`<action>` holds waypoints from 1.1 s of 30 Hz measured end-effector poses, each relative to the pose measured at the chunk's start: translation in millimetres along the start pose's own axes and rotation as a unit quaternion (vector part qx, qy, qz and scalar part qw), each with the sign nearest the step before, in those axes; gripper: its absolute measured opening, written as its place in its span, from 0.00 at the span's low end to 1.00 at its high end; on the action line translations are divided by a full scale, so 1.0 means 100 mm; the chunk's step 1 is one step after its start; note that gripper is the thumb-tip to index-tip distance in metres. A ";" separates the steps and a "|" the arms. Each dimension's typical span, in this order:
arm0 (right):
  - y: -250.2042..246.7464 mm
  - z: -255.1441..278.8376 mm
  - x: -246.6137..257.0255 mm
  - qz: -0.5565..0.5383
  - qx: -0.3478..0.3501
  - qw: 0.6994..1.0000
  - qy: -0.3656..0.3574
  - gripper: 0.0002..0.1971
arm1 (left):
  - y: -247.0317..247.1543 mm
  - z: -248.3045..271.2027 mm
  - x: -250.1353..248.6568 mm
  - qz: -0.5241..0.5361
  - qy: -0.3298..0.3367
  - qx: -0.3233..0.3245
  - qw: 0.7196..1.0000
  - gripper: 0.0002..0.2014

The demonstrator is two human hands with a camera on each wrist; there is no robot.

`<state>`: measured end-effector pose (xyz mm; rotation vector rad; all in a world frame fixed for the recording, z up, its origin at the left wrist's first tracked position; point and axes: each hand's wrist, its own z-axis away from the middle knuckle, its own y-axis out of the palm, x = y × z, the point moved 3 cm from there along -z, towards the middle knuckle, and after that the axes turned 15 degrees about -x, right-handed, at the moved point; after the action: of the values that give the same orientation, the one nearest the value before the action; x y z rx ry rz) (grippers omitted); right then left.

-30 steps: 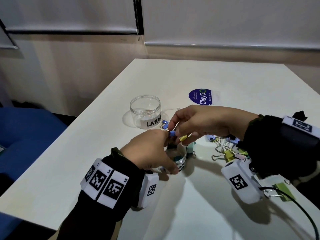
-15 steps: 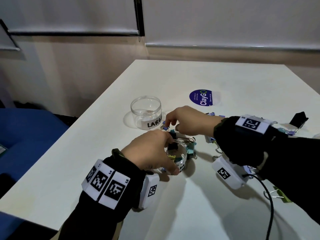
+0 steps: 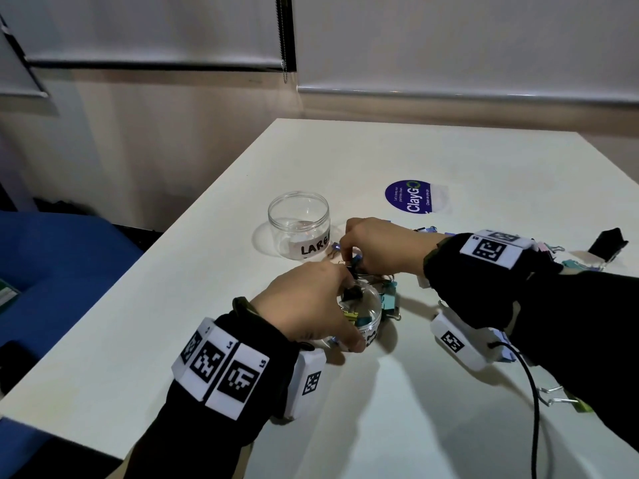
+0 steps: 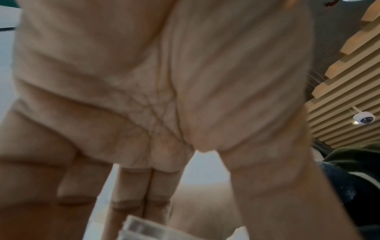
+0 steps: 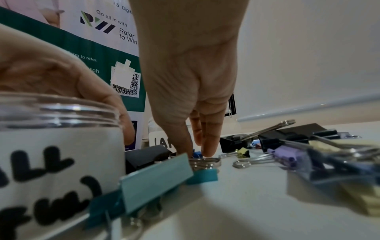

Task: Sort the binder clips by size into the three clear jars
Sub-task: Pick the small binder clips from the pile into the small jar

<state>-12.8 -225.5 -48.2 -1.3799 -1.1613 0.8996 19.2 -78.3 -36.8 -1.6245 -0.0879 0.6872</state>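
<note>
My left hand (image 3: pixel 325 302) grips the small clear jar (image 3: pixel 371 326) from the side; it holds several small clips. That jar's label reads "ALL" in the right wrist view (image 5: pixel 61 146), and its rim (image 4: pixel 144 227) shows under my left fingers. My right hand (image 3: pixel 345 248) reaches down just beyond it. Its thumb and fingertips (image 5: pixel 207 151) pinch a small blue clip (image 5: pixel 197 154) lying on the table. The empty clear jar marked LARGE (image 3: pixel 299 224) stands just left of that clip.
Loose clips lie right of the jars: a teal one (image 5: pixel 156 180) against the small jar, black ones (image 5: pixel 234 142), a purple one (image 5: pixel 285 154) and a tiny yellow one (image 5: pixel 243 152). A round purple sticker (image 3: pixel 411 197) is on the white table (image 3: pixel 449 426). A black cable (image 3: pixel 534 392) trails from my right wrist.
My right hand left the spot above the small jar, where it held a blue and a yellow clip, and dropped to the table beside the LARGE jar. My left hand has stayed on the jar.
</note>
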 end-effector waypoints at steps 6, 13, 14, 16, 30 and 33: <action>0.01 0.03 -0.04 -0.013 -0.020 1.000 0.016 0.09 | -0.01 0.01 -0.01 -0.001 0.005 0.003 1.000 0.38; -0.23 0.05 -0.13 -0.160 -0.146 0.961 0.170 0.07 | 0.00 0.00 0.00 0.001 0.001 0.001 1.000 0.38; -0.26 0.04 -0.16 -0.192 -0.150 0.951 0.191 0.06 | 0.00 0.00 0.00 0.001 0.000 0.001 1.000 0.38; -0.28 0.03 -0.20 -0.186 -0.118 0.955 0.198 0.08 | 0.01 0.00 0.00 0.001 -0.001 0.002 1.000 0.39; -0.04 0.05 -0.15 -0.037 0.027 0.986 0.162 0.11 | -0.02 0.02 -0.02 -0.002 -0.006 0.003 1.000 0.37; -0.07 0.03 -0.18 -0.287 0.025 0.909 0.300 0.05 | -0.03 0.03 -0.03 0.002 -0.007 0.003 1.000 0.37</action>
<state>-21.4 -242.1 -43.6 -1.0621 -0.9589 0.0626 16.5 -76.4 -33.5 -1.6140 -0.0921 0.7022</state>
